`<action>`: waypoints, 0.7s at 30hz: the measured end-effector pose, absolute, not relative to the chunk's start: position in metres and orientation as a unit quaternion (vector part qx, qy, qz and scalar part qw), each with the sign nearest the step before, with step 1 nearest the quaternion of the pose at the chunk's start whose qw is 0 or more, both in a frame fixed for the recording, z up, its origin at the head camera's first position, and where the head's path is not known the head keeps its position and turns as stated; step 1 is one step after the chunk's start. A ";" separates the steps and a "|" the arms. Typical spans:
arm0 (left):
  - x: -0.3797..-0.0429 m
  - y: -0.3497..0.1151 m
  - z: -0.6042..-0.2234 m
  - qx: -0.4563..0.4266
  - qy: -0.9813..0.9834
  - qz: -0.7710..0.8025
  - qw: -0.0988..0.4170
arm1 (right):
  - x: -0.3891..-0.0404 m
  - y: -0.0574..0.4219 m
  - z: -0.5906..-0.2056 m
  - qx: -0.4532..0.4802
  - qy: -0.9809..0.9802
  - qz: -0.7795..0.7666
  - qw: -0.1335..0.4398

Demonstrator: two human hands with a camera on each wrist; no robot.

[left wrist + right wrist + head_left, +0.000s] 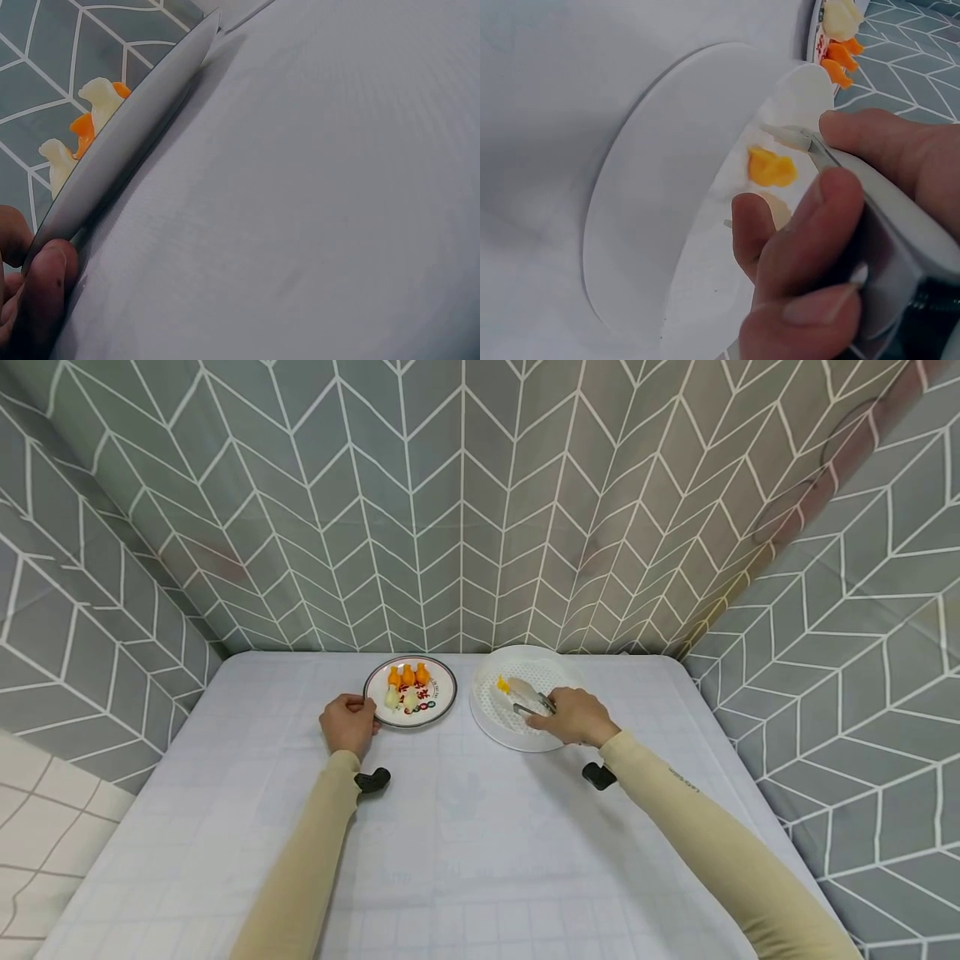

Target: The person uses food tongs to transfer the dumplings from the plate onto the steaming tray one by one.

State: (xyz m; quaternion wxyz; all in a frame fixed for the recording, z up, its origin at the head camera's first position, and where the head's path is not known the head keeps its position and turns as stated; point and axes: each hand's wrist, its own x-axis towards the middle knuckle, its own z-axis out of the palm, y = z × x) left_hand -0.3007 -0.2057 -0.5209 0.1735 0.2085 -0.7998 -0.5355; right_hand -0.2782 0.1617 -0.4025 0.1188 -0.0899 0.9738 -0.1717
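Observation:
My left hand [349,724] pinches the near-left rim of a round patterned plate [442,697] between thumb and fingers. On that plate sit three orange moulded pieces [408,675] and two pale cream ones [409,700]. My right hand [574,718] holds a pair of metal tongs [546,700] with pale tips over a round white perforated tray [489,727]. A yellow piece [771,166] is at the tray, between the spread tong tips in the right wrist view. Whether the tips touch it, I cannot tell.
Both dishes stand near the far edge of a table with a white cloth [450,843]. Grey curtains with white chevron lines [450,510] rise close behind it and along both sides. Each wrist wears a black device [372,780].

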 end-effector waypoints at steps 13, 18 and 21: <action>-0.302 -0.206 -0.521 0.205 -0.796 -0.546 0.162 | -0.271 0.159 -0.374 -0.100 0.972 -0.193 0.085; -0.301 -0.207 -0.521 0.203 -0.797 -0.544 0.166 | -0.267 0.150 -0.362 -0.105 0.969 -0.211 0.072; -0.301 -0.208 -0.521 0.206 -0.798 -0.542 0.163 | -0.266 0.141 -0.356 -0.116 0.969 -0.210 0.062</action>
